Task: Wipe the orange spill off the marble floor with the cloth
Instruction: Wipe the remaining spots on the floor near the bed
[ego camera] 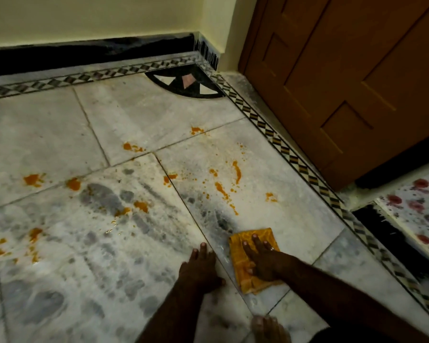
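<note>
Orange spill [223,189] lies in many splashes and drops across the white marble floor [144,112], from the far left to near the patterned border. A folded yellow cloth [245,241] lies flat on the floor at the lower middle, below the nearest drops. My right hand [260,261] presses flat on the cloth with its fingers spread and straight. My left hand [198,266] rests flat on the bare marble just left of the cloth, fingers straight, holding nothing.
A brown wooden door [352,78] stands at the right behind a black-and-white patterned border strip [278,142]. A cream wall with a black skirting [89,53] runs along the back. A red-speckled floor panel [416,206] lies at the right. My bare foot [268,328] shows at the bottom edge.
</note>
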